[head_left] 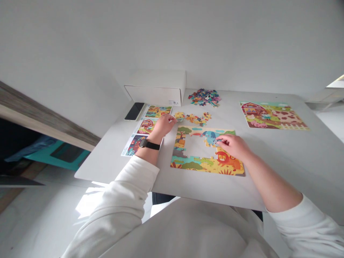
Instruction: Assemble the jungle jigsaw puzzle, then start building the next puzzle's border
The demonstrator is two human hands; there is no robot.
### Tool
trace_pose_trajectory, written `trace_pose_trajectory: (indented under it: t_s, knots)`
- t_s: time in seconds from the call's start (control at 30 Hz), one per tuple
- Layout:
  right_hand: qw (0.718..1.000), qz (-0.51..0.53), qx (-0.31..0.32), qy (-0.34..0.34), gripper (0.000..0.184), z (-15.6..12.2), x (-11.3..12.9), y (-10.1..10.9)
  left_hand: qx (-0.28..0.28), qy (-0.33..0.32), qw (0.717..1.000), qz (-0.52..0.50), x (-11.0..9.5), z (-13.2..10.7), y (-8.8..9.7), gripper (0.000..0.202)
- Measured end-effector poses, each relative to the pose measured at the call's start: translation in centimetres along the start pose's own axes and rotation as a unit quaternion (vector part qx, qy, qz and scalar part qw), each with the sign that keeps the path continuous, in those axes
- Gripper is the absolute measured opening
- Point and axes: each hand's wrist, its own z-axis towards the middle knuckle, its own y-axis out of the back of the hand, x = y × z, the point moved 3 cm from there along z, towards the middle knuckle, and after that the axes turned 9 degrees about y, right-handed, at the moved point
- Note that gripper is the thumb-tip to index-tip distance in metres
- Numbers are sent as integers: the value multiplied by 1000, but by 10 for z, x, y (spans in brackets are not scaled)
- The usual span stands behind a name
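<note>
View: head-worn, the table (pixel 279 157) is being looked down on from just behind its near edge.
Facing: forward and down, the puzzle (pixel 206 152) is held near mid-frame, between left hand (pixel 163 125) and right hand (pixel 231 145).
Reach: close, sleeves (pixel 309 229) are caught below, wall (pixel 172 39) above.

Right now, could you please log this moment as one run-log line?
left hand: near loose jigsaw pieces | right hand: fingers on puzzle piece | animal jigsaw puzzle: unfinished, gap in middle | farm puzzle: assembled
</note>
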Motion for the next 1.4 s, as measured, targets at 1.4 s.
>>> trace_pose_trajectory:
  t_s: [1.4]
  knots:
    - [1000, 16, 1, 2, 23, 1, 2, 3, 19, 3, 999, -35, -10, -3, -24, 40]
